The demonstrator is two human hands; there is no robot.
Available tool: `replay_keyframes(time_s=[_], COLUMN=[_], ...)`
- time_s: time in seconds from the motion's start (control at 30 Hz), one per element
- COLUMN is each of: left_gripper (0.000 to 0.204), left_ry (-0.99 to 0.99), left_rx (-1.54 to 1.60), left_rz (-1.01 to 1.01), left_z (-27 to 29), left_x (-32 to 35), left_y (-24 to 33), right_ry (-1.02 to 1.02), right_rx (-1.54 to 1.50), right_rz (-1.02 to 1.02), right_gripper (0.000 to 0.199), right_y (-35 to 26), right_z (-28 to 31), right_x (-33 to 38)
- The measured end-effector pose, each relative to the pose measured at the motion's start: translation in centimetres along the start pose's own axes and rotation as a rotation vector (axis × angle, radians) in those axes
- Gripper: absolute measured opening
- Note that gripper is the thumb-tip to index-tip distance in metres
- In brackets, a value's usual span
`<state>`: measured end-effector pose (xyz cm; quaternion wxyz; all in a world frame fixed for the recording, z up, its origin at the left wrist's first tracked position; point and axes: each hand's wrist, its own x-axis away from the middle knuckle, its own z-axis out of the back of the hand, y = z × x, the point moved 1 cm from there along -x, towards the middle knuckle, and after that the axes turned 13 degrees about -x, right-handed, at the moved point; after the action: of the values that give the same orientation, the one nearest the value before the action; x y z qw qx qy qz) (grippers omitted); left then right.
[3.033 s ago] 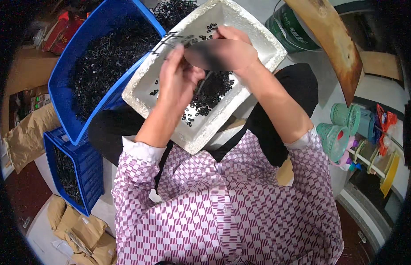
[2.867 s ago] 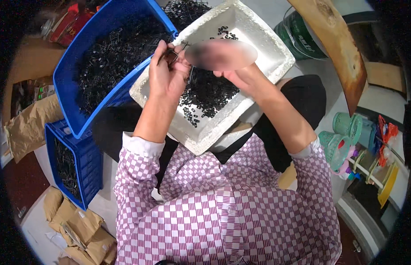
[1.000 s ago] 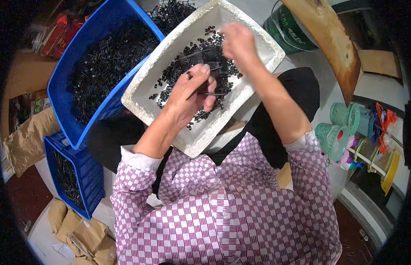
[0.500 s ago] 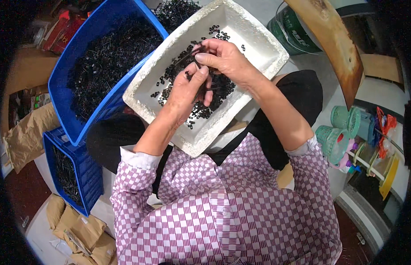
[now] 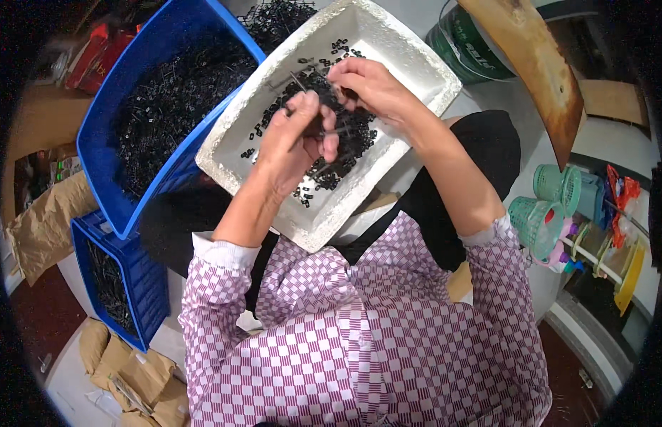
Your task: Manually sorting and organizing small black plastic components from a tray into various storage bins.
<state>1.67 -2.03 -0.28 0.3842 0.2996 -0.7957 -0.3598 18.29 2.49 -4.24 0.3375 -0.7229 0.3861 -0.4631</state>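
Observation:
A white foam box (image 5: pixel 420 67) rests across my lap, with many small black plastic pieces (image 5: pixel 334 176) scattered over its bottom. Above them, my left hand (image 5: pixel 282 146) is closed around a thin dark rod-like part (image 5: pixel 298 82), whose tip sticks up past the thumb. Another thin piece seems to show beside its fingers, blurred. Just to the right and slightly farther off, my right hand (image 5: pixel 377 89) has its fingertips pinched together over the pieces. What they hold, if anything, is smeared and cannot be made out. A small gap separates the two hands.
A large blue bin (image 5: pixel 94 160) of black parts stands left of the foam box, above a smaller blue crate (image 5: pixel 153 295). A green bucket (image 5: pixel 467 46) and a curved brown board (image 5: pixel 544 67) are at far right. Teal baskets (image 5: pixel 533 231) hang right; brown paper bags (image 5: pixel 142 366) lie lower left.
My hands, which were touching over the box, have moved apart. The left has turned with its rod pointing up and away; the right has shifted slightly right.

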Motion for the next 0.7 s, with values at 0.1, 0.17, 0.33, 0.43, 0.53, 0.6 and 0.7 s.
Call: replay_keyframes(time_s=[0.1,0.17,0.33,0.43,0.53,0.6,0.7], left_gripper=[0.028,0.029,0.029,0.028,0.028,0.028,0.029], left_ry=[0.067,0.088,0.151,0.171,0.185,0.177,0.075], left_rx=[0.049,0.034,-0.001,-0.090,-0.185,-0.286,-0.450], left_rz=[-0.060,-0.102,-0.109,-0.124,-0.119,-0.095,-0.145], left_z=[1.2,1.4,1.5,0.8,0.6,0.5,0.3], left_x=[-0.4,-0.5,-0.6,-0.7,-0.7,-0.7,-0.4], left_y=[0.5,0.4,0.3,0.2,-0.2,-0.7,-0.9], right_ry=[-0.160,-0.233,-0.267,-0.267,-0.187,-0.149,-0.028], right_rx=[-0.275,-0.415,-0.231,-0.220,-0.083,0.012,0.309], right_rz=[-0.036,-0.054,0.005,0.013,-0.003,0.049,0.197], right_gripper=[0.014,0.014,0.014,0.012,0.012,0.011,0.011], right_y=[-0.4,-0.9,-1.3,-0.9,-0.5,0.1,1.0], right_z=[-2.0,-2.6,-3.1,-2.8,-2.4,-1.6,0.3], right_x=[1.8,2.4,2.5,2.3,2.0,1.5,0.7])
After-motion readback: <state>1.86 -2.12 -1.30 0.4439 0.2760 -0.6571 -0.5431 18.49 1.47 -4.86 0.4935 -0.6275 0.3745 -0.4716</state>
